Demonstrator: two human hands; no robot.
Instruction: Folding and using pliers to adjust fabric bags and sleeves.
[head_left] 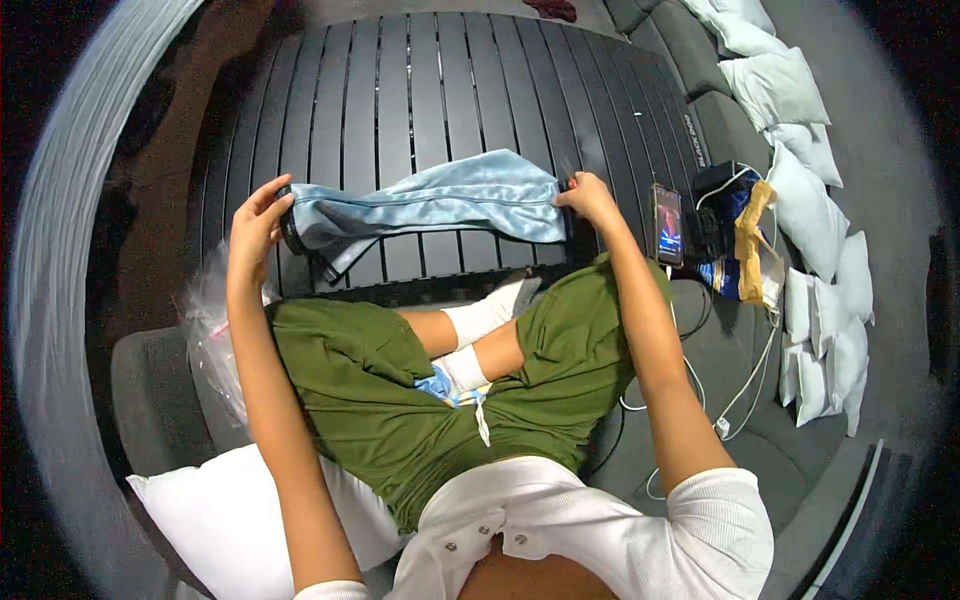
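A shiny light-blue piece of fabric (450,205) is stretched sideways over the near part of a black slatted table (420,90). At its left end there is a dark band (291,222), which my left hand (258,228) pinches between thumb and fingers. My right hand (592,200) is closed on the fabric's right end, with the fingertips pressed together. Between the hands the fabric lies in long folds, and its upper edge rises to a peak right of the middle. A dark strip hangs from its lower left corner. Whether it is a garment I cannot tell.
To the right, a lit phone (667,226) stands by a blue and yellow packet (752,245) and white cables (735,415). White cushions (815,200) line the grey sofa. A clear plastic bag (215,340) and a white pillow (215,515) lie on my left.
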